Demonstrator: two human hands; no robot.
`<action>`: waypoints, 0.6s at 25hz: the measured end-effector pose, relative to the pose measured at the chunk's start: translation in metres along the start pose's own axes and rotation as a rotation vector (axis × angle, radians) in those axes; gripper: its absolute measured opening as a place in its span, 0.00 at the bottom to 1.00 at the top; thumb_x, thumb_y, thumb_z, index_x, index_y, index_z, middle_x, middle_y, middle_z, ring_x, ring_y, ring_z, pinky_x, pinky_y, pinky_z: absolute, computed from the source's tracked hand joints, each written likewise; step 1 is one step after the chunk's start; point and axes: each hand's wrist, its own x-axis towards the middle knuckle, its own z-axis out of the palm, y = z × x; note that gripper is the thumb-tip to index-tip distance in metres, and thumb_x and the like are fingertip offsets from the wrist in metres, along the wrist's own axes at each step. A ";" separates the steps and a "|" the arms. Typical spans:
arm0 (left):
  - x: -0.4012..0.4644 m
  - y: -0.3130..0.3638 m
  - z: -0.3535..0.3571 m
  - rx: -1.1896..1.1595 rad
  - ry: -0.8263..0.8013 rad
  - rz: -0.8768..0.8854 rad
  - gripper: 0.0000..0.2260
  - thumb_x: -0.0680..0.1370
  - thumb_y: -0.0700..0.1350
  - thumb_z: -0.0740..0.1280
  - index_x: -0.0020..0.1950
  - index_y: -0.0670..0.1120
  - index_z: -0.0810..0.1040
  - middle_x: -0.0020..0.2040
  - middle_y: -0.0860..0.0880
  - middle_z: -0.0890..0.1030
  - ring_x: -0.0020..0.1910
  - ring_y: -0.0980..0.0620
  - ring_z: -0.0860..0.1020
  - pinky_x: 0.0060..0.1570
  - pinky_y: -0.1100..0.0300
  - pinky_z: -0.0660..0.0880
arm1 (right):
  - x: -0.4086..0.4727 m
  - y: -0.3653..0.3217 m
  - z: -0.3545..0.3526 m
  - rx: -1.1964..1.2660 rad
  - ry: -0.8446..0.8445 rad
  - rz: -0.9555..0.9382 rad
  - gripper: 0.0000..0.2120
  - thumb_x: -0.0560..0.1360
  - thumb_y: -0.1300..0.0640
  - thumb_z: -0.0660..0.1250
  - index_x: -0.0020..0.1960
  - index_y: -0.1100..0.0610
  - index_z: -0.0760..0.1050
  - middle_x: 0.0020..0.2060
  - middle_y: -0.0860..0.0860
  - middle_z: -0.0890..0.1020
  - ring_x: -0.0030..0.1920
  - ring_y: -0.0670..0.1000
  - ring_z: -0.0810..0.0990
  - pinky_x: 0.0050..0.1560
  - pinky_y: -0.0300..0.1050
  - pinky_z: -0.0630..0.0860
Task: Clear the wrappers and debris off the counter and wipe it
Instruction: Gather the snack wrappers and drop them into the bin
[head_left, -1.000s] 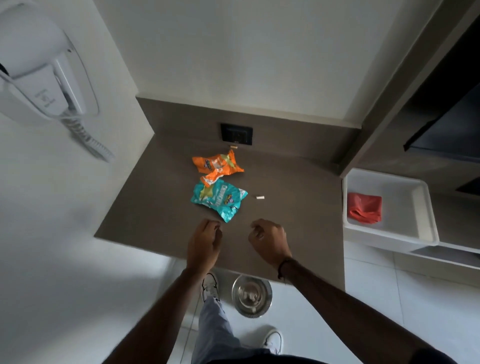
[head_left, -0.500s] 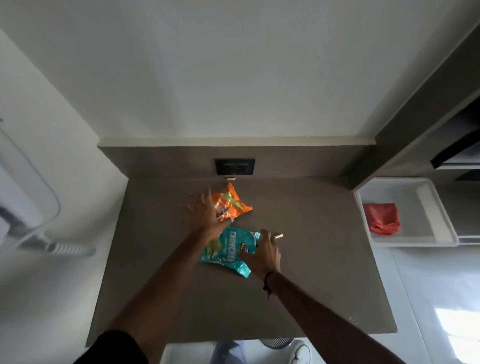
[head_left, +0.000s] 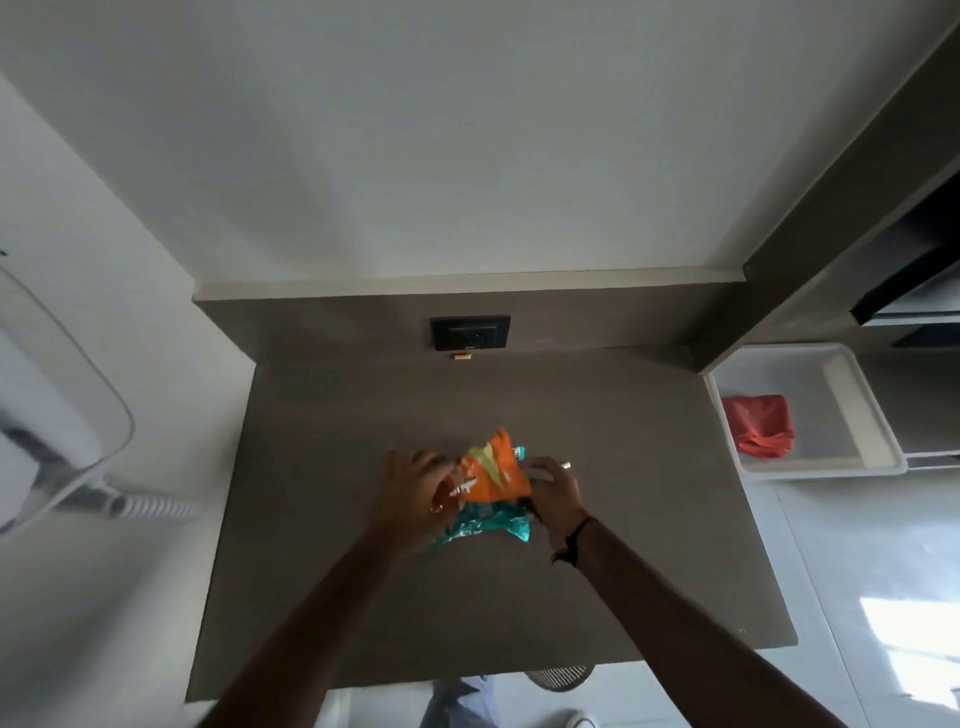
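Note:
Above the middle of the brown counter (head_left: 623, 561), both my hands hold a bunch of snack wrappers. The orange wrapper (head_left: 496, 470) is on top and the teal wrapper (head_left: 485, 522) hangs below it. My left hand (head_left: 415, 493) grips the left side of the bunch. My right hand (head_left: 553, 493) grips the right side, with a small white stick (head_left: 563, 465) poking out past its fingers. A tiny orange scrap (head_left: 461, 356) lies at the back of the counter under the black wall socket (head_left: 470, 332).
A white tray (head_left: 841, 462) holding a red cloth (head_left: 761, 434) sits to the right of the counter. A white wall-mounted hair dryer (head_left: 57, 431) with a coiled cord hangs on the left. A round metal bin (head_left: 558, 678) shows below the counter's front edge.
Both hands gathered the orange and teal wrappers together and lifted them off the counter. The small white stick left the surface and is now in my right hand.

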 end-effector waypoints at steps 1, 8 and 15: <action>-0.011 0.007 0.004 0.024 -0.036 -0.018 0.21 0.72 0.58 0.69 0.63 0.54 0.81 0.60 0.52 0.82 0.63 0.44 0.77 0.70 0.41 0.66 | -0.002 0.001 -0.006 0.117 -0.064 0.078 0.04 0.76 0.63 0.66 0.48 0.58 0.79 0.47 0.61 0.83 0.42 0.57 0.80 0.44 0.50 0.77; -0.080 0.073 0.027 0.012 -0.071 -0.047 0.33 0.69 0.61 0.71 0.74 0.55 0.74 0.76 0.46 0.71 0.77 0.44 0.70 0.76 0.44 0.63 | -0.060 0.035 -0.078 -0.188 -0.157 -0.157 0.16 0.69 0.65 0.75 0.54 0.56 0.77 0.50 0.60 0.85 0.50 0.61 0.85 0.54 0.59 0.83; -0.125 0.126 0.083 -0.144 -0.021 -0.205 0.35 0.81 0.59 0.51 0.84 0.44 0.54 0.86 0.43 0.48 0.86 0.43 0.48 0.84 0.39 0.48 | -0.093 0.106 -0.241 -0.375 -0.309 -0.321 0.17 0.68 0.73 0.75 0.47 0.53 0.82 0.39 0.51 0.85 0.35 0.43 0.84 0.38 0.42 0.81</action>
